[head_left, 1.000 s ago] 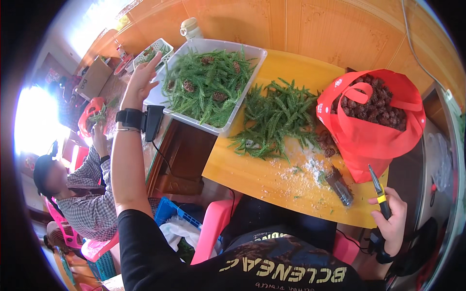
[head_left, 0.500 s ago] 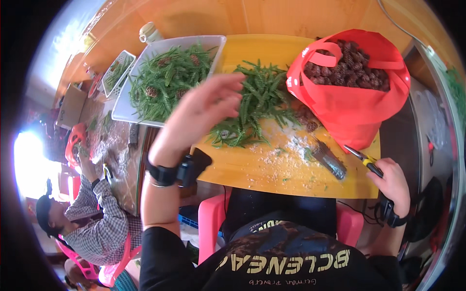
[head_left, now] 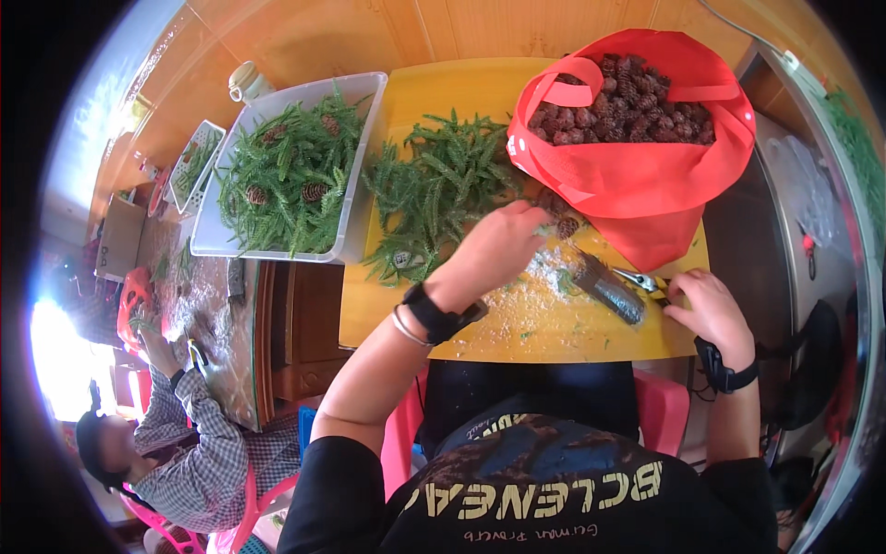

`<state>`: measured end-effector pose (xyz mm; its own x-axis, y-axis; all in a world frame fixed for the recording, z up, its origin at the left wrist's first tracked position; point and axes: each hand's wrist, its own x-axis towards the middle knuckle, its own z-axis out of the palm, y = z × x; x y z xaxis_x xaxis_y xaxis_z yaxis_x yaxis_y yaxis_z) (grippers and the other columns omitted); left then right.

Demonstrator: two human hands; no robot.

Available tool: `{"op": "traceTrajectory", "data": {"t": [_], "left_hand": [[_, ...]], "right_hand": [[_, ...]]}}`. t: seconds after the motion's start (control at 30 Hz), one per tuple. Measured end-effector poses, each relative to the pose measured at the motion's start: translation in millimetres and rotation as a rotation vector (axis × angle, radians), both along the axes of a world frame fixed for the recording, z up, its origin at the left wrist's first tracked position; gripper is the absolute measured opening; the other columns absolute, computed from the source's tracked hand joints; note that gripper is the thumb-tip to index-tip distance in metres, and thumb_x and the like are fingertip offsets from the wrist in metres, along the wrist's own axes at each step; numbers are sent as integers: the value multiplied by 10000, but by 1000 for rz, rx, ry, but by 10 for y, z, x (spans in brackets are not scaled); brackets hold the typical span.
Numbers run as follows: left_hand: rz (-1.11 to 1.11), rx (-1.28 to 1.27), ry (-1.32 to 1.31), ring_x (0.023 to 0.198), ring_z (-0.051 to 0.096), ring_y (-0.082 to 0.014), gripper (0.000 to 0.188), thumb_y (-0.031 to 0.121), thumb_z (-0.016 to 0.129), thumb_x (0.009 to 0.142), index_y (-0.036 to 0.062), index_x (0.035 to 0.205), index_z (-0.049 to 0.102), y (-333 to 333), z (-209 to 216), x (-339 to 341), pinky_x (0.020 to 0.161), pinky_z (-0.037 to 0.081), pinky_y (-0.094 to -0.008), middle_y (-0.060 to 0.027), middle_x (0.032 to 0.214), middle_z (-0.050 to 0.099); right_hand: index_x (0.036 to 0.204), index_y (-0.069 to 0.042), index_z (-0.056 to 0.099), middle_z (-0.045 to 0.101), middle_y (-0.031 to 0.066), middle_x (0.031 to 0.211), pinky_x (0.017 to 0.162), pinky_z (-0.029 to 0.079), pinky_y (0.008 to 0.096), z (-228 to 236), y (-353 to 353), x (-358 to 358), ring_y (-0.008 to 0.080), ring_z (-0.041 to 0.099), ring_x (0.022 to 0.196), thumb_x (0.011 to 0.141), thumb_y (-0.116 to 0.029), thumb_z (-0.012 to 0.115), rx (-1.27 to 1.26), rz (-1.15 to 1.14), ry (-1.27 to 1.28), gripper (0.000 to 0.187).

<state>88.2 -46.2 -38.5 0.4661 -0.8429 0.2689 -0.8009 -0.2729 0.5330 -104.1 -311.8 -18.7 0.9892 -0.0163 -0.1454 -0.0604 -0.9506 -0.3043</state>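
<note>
Bristly green sprigs (head_left: 448, 171) and a soft red bag (head_left: 646, 189) of scaly pine cones (head_left: 637, 106) on a smooth yellow table (head_left: 452, 83)
Hands apart; the left hand (head_left: 498, 245) bunches bent fingers beside a loose cone (head_left: 567, 227), though whether it pinches anything I cannot tell; the right hand (head_left: 711, 309) is curled round needle-nose pliers (head_left: 637, 279), near a shiny plastic-wrapped bundle (head_left: 609, 294) and crumbly white flakes (head_left: 552, 270).

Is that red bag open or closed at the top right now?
Open: the red bag gapes at the top, with brown pine cones heaped in plain sight and nothing covering them.
</note>
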Motion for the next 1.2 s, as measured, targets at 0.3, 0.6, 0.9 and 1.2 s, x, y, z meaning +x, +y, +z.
{"op": "traceTrajectory", "data": {"t": [0.3, 0.6, 0.9, 1.2], "left_hand": [[96, 342, -197, 797, 615, -298, 223, 104, 566, 751, 133, 964, 625, -584, -297, 47, 673, 502, -408, -139, 854, 614], [81, 246, -222, 774, 620, -294, 164, 71, 606, 701, 28, 859, 614, -373, -425, -17, 684, 520, -370, -162, 1012, 526], [137, -203, 647, 794, 561, -83, 284, 10, 699, 719, 36, 969, 565, 249, 173, -267, 687, 466, -217, -21, 887, 576], [107, -724, 1312, 992, 602, -209, 336, -47, 614, 792, 36, 1092, 489, 608, 36, -582, 746, 496, -245, -81, 1004, 595]], "right_hand": [[815, -59, 575, 593, 111, 784, 654, 462, 400, 105, 632, 609, 308, 586, 770, 776, -140, 587, 108, 135, -262, 91], [746, -57, 584, 604, 102, 739, 625, 492, 379, -279, 860, 1085, 290, 605, 738, 735, -133, 623, -105, 111, -248, 86], [696, -85, 584, 591, 90, 703, 632, 474, 404, -384, 981, 1285, 286, 593, 723, 710, -184, 645, -140, 49, -190, 117], [748, -66, 578, 585, 79, 700, 622, 463, 363, -215, 995, 1269, 260, 595, 705, 748, -179, 645, 86, 90, -207, 132]]}}
